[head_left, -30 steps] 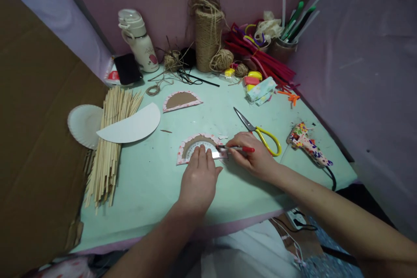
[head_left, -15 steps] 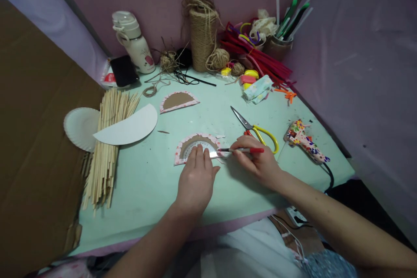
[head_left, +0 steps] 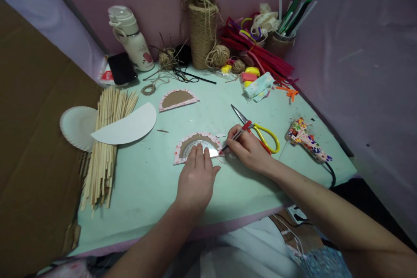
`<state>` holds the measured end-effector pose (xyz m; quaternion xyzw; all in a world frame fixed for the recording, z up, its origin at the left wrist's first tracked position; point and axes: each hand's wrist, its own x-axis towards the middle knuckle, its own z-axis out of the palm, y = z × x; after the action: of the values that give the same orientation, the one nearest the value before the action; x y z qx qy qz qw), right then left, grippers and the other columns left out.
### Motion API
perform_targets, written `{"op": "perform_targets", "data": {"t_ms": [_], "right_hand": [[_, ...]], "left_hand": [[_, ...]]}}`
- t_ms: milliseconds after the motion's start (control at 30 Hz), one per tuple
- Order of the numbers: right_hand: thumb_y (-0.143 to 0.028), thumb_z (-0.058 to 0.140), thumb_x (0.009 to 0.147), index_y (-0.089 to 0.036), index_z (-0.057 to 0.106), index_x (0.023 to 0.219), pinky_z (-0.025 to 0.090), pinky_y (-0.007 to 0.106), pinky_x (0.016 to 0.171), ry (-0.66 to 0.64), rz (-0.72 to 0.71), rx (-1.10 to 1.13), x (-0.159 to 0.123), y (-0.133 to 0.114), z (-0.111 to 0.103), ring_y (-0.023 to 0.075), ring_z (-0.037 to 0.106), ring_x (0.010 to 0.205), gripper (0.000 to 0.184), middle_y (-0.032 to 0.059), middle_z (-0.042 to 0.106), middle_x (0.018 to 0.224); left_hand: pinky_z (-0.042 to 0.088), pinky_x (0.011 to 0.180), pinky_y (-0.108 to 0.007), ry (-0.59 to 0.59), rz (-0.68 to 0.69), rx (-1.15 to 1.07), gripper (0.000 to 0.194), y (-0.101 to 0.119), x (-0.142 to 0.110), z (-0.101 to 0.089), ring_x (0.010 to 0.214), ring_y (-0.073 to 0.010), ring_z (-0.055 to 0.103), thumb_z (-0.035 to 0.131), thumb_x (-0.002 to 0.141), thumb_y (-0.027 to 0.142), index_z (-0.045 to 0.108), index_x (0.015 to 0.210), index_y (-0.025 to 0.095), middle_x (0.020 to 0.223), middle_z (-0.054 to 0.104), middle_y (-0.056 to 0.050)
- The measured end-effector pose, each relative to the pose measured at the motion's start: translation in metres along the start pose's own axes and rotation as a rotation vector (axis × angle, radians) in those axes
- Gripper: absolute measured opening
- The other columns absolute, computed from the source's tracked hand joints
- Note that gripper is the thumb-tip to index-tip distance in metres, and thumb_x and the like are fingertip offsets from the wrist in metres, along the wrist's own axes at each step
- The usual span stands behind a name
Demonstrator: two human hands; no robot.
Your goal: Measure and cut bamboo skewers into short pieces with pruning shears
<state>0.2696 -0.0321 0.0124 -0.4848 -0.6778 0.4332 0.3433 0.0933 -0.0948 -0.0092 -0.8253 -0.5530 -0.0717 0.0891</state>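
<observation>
- We have the clear protractor (head_left: 213, 152) lying on the nearer half-round card (head_left: 194, 138), whose brown face shows around its curve inside a pink patterned border.
- Our left hand (head_left: 195, 180) lies over the protractor, palm down and unclenched, with its fingers stretched out together and pressing on it.
- Our right hand (head_left: 247, 150), just right of the protractor, is curled around a red-ended pen (head_left: 238, 132). The pen is tilted, its tip down at the protractor's right end; we cannot tell whether the tip touches the card.
- Beyond the protractor, well apart from it, we see a second half-round card (head_left: 177, 99) with the same sort of pink border.
- To the protractor's right and a little beyond, scissors (head_left: 240, 114) lie with one yellow loop showing, partly hidden by our right hand.
- Farther right of the protractor we have a flower-patterned glue gun (head_left: 306, 143) on its side.
- Well left of the protractor lies a bundle of thin wooden sticks (head_left: 100, 169), with a curved white piece (head_left: 128, 128) across it and a fluted white plate (head_left: 78, 126) beside it.
- Far beyond the protractor, we see a tall cone of twine (head_left: 202, 37) upright and, left of that, a pale bottle (head_left: 138, 50).
</observation>
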Motion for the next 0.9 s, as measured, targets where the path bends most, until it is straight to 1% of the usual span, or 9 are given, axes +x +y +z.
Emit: {"op": "perform_targets", "data": {"t_ms": [100,233,500,600,700,900], "right_hand": [[-0.022,0.046,0.088,-0.021,0.048,0.081,0.038,0.027,0.059,-0.015,-0.022,-0.011,0.001,-0.001,0.001,0.0131,0.047,0.06,0.007,-0.0027,0.05,0.069],[-0.021,0.044,0.089,-0.021,0.046,0.08,0.039,0.028,0.06,-0.064,-0.005,-0.023,0.004,-0.006,0.002,0.0137,0.051,0.061,0.009,-0.0016,0.054,0.07],[-0.02,0.046,0.088,-0.022,0.046,0.082,0.036,0.027,0.057,-0.098,-0.018,-0.089,0.009,-0.01,-0.001,0.0137,0.049,0.058,0.006,-0.0032,0.054,0.065],[-0.02,0.046,0.089,-0.021,0.046,0.083,0.035,0.026,0.057,-0.093,-0.034,-0.119,0.011,-0.009,-0.004,0.0131,0.047,0.058,0.007,-0.0035,0.054,0.066],[-0.02,0.046,0.09,-0.021,0.046,0.084,0.036,0.026,0.058,-0.11,-0.027,-0.126,0.011,-0.009,-0.004,0.013,0.049,0.059,0.006,-0.0035,0.054,0.066],[-0.021,0.046,0.09,-0.021,0.046,0.084,0.036,0.026,0.058,-0.123,-0.012,-0.13,0.012,-0.009,-0.001,0.0129,0.049,0.058,0.006,-0.0041,0.053,0.065]], "left_hand": [[0.048,0.099,-0.039,0.01,0.005,0.016,0.047,0.0,0.0,0.001,0.12,-0.0327,0.057,0.046,0.095,0.034,0.06,0.123,-0.001,0.128,0.06,-0.024],[0.048,0.1,-0.039,0.022,0.001,0.021,0.047,0.001,0.0,0.003,0.12,-0.0322,0.058,0.048,0.095,0.035,0.061,0.123,0.0,0.128,0.06,-0.024],[0.047,0.101,-0.04,0.034,-0.011,0.011,0.047,0.002,-0.001,0.004,0.121,-0.0325,0.057,0.048,0.095,0.034,0.06,0.123,-0.001,0.13,0.058,-0.025],[0.047,0.1,-0.039,0.012,-0.005,0.014,0.046,0.001,0.0,0.003,0.122,-0.0323,0.055,0.048,0.095,0.033,0.061,0.123,0.0,0.13,0.059,-0.024],[0.047,0.101,-0.04,-0.003,0.0,-0.001,0.046,0.001,0.001,0.001,0.123,-0.0327,0.055,0.048,0.095,0.033,0.06,0.123,-0.001,0.129,0.059,-0.025],[0.048,0.099,-0.038,0.027,-0.001,0.013,0.046,0.001,0.0,0.003,0.121,-0.032,0.057,0.049,0.094,0.034,0.061,0.122,0.0,0.128,0.06,-0.024]]}}
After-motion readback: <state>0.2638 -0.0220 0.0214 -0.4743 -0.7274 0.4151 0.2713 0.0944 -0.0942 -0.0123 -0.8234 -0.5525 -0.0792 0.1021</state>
